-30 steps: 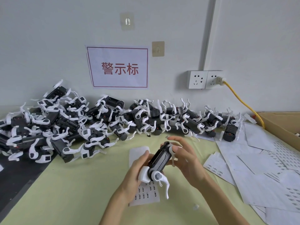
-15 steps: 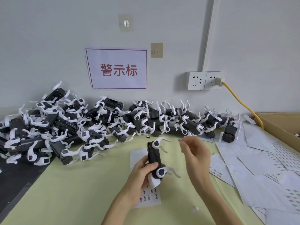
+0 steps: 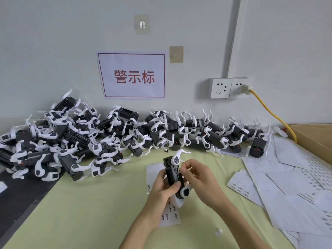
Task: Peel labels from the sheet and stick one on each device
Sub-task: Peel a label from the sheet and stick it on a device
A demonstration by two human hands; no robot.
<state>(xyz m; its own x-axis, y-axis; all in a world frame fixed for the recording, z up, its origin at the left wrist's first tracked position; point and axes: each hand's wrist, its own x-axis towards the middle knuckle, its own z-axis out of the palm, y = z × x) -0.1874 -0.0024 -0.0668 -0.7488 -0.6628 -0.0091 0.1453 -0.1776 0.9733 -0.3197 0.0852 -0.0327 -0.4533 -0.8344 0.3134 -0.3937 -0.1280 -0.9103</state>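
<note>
Black and white plastic makes up the device [image 3: 173, 177] that the left hand [image 3: 161, 190] grips, thumb curled across its lower body, holding it upright above the pale green counter [image 3: 89, 212]. The right hand [image 3: 197, 178] has its fingers [image 3: 185, 170] bent and pinched against the device's right edge, where a small label [image 3: 179, 170] shows; whether the label is fully stuck down or only held there is too small to tell. Under both hands lies the label sheet [image 3: 170, 215], mostly hidden by wrists and device, with only its top corner and a few dark printed labels at the bottom showing. Behind, a pile of devices [image 3: 107, 137] runs along the foot of the wall, so tangled that single units are hard to separate, and its left end is cut off by the frame edge. Loose white sheets [image 3: 287, 186] cover the counter's right side, their print unreadable. A cardboard box [image 3: 316, 137] is cropped at the right edge. A yellow cable [image 3: 269, 112] runs from the wall socket [image 3: 230, 88] and drops out of sight behind the box. A small white scrap [image 3: 218, 231] lies near the right forearm.
</note>
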